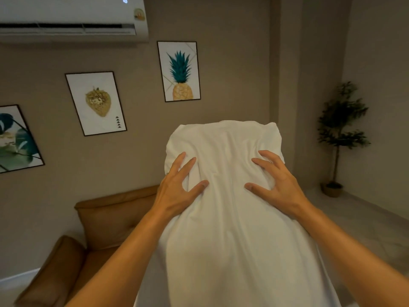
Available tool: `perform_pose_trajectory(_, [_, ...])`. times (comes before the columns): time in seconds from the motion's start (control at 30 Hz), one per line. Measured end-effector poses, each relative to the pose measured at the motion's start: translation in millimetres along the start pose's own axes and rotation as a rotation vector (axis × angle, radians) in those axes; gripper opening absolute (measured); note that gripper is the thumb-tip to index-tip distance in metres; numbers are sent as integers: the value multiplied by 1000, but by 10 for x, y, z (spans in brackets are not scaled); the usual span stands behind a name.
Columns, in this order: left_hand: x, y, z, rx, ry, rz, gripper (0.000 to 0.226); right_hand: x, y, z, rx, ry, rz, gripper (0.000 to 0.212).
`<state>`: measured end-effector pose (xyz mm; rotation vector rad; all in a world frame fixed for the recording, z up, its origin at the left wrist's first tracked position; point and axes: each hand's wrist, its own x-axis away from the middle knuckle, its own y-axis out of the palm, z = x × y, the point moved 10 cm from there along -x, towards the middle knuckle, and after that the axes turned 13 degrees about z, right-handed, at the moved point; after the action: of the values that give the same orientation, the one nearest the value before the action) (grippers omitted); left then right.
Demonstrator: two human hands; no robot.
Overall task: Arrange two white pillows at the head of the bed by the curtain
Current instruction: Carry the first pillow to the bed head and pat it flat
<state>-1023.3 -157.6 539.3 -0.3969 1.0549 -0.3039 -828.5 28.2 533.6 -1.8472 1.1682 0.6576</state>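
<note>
A white pillow (225, 196) is held upright in mid-air, the left hand (177, 189) and right hand (278, 185) gripping its soft flanks, fingers sunk in. Light and floppy, it is probably best gripped at the sides. A tan sofa (106, 220) sits behind; no bed in view.

Both bare forearms were extended from 7 and 5 o'clock toward the centre. The left hand (177, 187) and right hand (277, 182) were clamped at 9 and 3 o'clock on the pillow (223, 229), with fingers spread and dug in and thumbs turned inward.
</note>
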Motion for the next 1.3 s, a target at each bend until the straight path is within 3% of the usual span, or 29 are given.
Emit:
perform_pose_trajectory(0.33, [-991, 774, -835, -13, 16, 34, 81, -1043, 758, 788, -22, -50, 5, 70])
perform_pose_trajectory(0.8, [-2637, 2434, -1760, 225, 104, -25, 80, -2350, 1379, 2050, 216, -4, 117, 69])
perform_pose_trajectory(1.3, [-3945, 4952, -1670, 508, 282, -170, 83, -3179, 1021, 3700, 475, 75, 313, 67])
